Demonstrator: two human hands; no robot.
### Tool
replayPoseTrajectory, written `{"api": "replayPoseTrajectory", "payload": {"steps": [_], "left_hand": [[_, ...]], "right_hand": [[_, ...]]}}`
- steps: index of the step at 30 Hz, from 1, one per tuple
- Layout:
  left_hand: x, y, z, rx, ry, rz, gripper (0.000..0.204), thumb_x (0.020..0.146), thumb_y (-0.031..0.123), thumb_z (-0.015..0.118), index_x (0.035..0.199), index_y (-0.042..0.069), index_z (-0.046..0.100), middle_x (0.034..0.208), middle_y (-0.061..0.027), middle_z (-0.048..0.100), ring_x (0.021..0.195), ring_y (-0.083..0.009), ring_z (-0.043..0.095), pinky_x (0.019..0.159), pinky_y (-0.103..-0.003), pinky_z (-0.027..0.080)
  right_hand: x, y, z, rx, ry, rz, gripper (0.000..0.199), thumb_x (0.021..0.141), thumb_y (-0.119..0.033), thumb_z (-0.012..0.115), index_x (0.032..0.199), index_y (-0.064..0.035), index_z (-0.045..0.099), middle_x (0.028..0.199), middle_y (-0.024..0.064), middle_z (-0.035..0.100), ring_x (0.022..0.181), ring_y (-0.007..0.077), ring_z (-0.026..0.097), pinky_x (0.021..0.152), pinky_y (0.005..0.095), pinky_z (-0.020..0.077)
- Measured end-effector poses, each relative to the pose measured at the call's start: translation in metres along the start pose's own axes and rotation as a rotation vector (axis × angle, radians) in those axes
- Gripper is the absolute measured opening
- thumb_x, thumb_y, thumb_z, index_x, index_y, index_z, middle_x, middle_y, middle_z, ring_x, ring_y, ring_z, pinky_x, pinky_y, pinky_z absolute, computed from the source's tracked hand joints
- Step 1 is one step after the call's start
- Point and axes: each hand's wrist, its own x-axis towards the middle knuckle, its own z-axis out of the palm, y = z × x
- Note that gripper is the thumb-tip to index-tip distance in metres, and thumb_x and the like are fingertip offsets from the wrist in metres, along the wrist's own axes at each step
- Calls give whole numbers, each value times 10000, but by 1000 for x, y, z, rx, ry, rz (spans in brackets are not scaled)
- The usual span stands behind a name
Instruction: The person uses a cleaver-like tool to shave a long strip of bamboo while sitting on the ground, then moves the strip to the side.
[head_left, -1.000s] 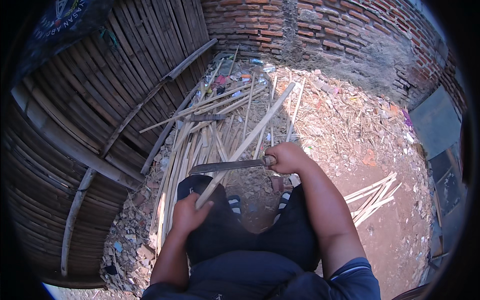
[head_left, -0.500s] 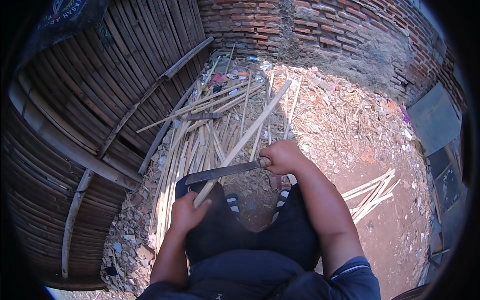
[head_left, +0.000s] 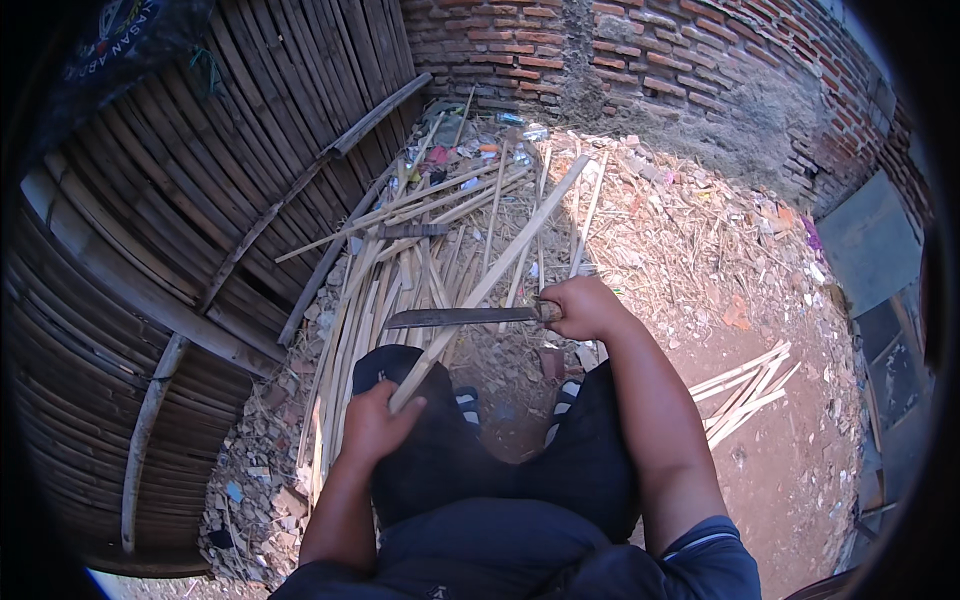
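Observation:
My left hand (head_left: 378, 422) grips the near end of a long, pale bamboo strip (head_left: 515, 246), which slants away from me toward the far right. In my right hand (head_left: 583, 308) is the handle of a machete (head_left: 462, 317), its dark blade pointing left. The blade lies across the strip, a short way beyond my left hand; whether it bites into the wood I cannot tell. Below the blade are my knees, spread apart in dark trousers, and my feet in striped sandals (head_left: 466, 404).
Many split bamboo strips (head_left: 345, 350) lie in a pile at the left, with a second dark blade-like piece (head_left: 411, 231) on top. A smaller bundle of strips (head_left: 745, 388) lies on the right. A bamboo wall (head_left: 130, 230) stands left, a brick wall (head_left: 690, 60) behind. Rubble and shavings cover the ground.
The machete has moved away from me along the strip, and its blade now lies nearly level. My right hand has shifted slightly up and right; my left hand stays in place.

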Motion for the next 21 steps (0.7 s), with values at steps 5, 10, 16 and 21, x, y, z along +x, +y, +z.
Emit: {"api": "replayPoseTrajectory", "payload": {"steps": [5,10,16,21], "left_hand": [[-2,1,1,17,2,0,405,868,400,863,980,30,740,808,-229,745,803,-436,754,738,-491,598],[0,-1,0,44,-12,-12,412,869,404,861,989,28,742,828,-229,750,812,-428,758,742,-484,601],[0,0,0,12,-28,-22,405,878,393,865,1018,31,749,817,-193,750,783,-362,760,725,-445,585],[-1,3,1,18,-26,-43,408,875,405,856,1005,32,753,843,-225,759,822,-417,766,747,-476,604]], "right_hand": [[7,33,4,242,150,278,443,865,-351,827,1219,-94,762,1135,219,766,1114,399,726,958,484,574],[5,35,5,296,196,344,564,842,-398,847,1299,-83,745,1173,232,758,1140,413,716,987,494,564],[8,20,18,284,-129,-45,548,807,-439,863,1232,-107,765,1166,216,762,1133,428,710,987,501,556],[11,47,17,206,201,314,500,834,-403,838,1240,-122,762,1132,206,768,1126,415,714,973,504,566]]}}
